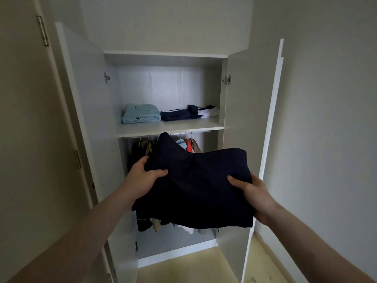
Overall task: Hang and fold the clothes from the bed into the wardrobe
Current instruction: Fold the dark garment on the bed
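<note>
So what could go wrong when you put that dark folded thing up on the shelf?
The dark folded garment is held only at its sides by the left hand and right hand, so it might sag and unfold while lifted. The shelf already holds a light blue pile and a navy pile, so sliding it in could push those askew.

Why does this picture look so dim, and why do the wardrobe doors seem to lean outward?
Head view: the room is dimly lit, so the dark garment held by the left hand and right hand shows almost no detail; the shelf is brighter; the wide-angle lens makes the doors splay; the image is slightly soft.
</note>
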{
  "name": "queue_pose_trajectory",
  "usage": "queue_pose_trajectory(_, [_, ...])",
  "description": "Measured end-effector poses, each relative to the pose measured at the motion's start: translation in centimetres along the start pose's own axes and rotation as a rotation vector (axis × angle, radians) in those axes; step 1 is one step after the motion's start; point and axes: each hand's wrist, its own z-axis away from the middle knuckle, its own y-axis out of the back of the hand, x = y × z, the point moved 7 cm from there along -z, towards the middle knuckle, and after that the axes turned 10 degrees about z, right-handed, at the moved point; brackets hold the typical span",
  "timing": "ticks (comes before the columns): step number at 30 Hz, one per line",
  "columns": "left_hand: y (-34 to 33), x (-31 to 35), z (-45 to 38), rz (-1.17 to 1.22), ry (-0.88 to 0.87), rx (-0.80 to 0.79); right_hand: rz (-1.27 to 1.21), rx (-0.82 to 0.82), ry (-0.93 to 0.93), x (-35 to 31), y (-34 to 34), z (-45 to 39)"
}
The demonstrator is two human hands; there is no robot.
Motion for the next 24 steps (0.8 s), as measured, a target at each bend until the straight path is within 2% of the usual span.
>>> queue_pose_trajectory(14, [-4.8, -0.8, -22.0, 0.034, -0.058, 0.072, -0.005, -0.061, 0.022, -0.4, 0.7, -26.0])
queue_pose_trajectory(24, [-2.2, -1.8, -34.2, -0.004, -0.069, 0.155, 0.007, -0.127, 0.000, -0.3, -4.5, -40.3])
